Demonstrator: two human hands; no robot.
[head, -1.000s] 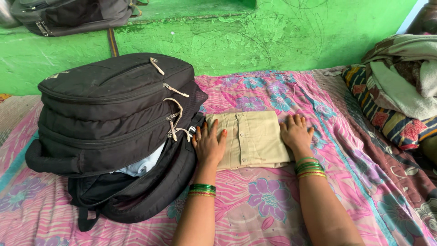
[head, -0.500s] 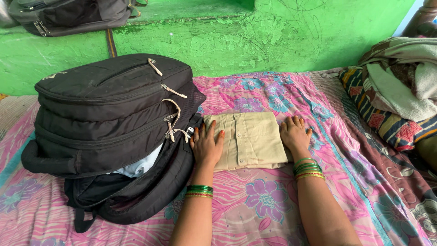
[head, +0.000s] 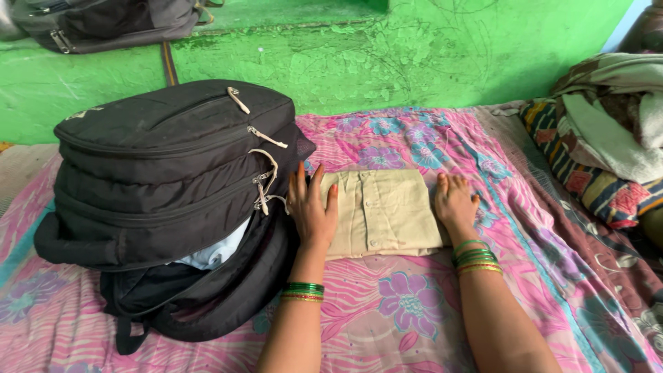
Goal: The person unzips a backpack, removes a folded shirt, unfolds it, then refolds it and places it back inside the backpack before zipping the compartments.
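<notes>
Folded beige shirt [head: 383, 211] lies on the flowered bedsheet [head: 414, 311], just beside the open black backpack [head: 173, 179]. Left hand [head: 312, 211] and right hand [head: 456, 202] rest flat and open at its two side edges, holding nothing. Lifting goes best with both edges gripped evenly, so the folds stay neat.

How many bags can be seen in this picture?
2. A black backpack lies on the bed, left of the folded shirt. A grey bag sits on the green ledge at top left, partly cut off. Others may be out of frame.
</notes>
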